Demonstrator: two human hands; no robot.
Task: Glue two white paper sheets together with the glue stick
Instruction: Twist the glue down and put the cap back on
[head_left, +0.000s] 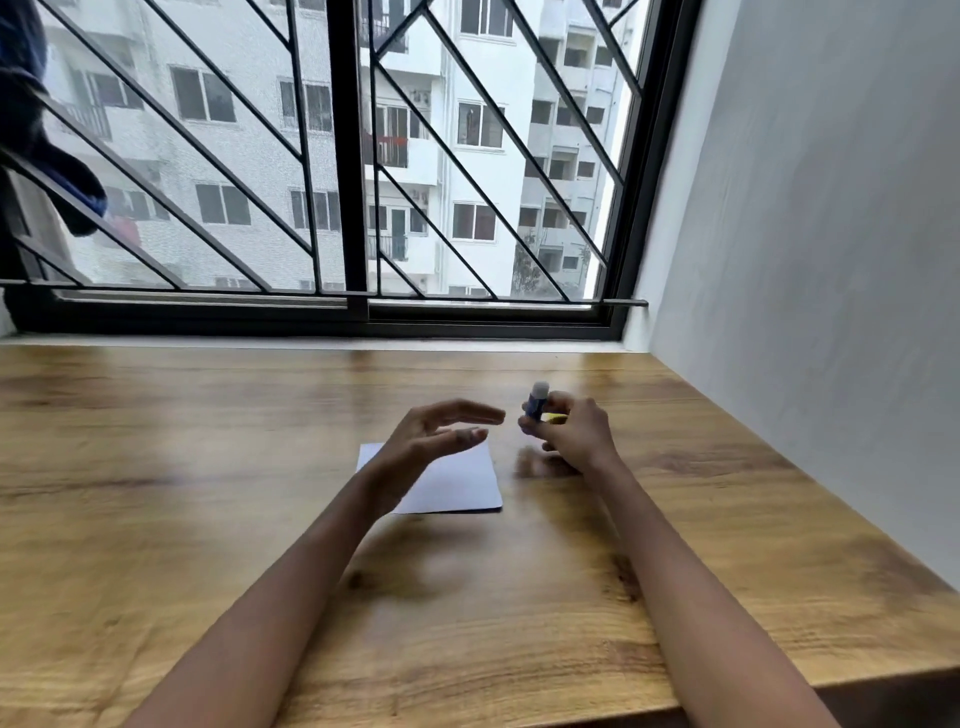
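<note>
Glue stick (535, 401): one, blue barrel, pale end up, upright, off the table (208, 441), at about two o'clock from the paper. Pinched in right hand (571, 434), fingers wrapped round lower barrel; a yellow patch showing under the fingers, too blurred to tell what. Likely held high and vertical to get at the top end, whether cap on or glue bared cannot tell. White paper (457, 483): one visible rectangle, flat on wood, mid-table; a darker edge along its six o'clock side, possibly a second sheet beneath, not certain. Count of sheets therefore one seen, two unconfirmed. Left hand (431, 441): spread, fingers loose, holding nothing, hovering over paper's ten o'clock corner, fingertips aimed toward three o'clock at the stick; probably placed to meet the stick. Hands: two, apart, not touching. Window with black grille (353, 156) at twelve o'clock.
</note>
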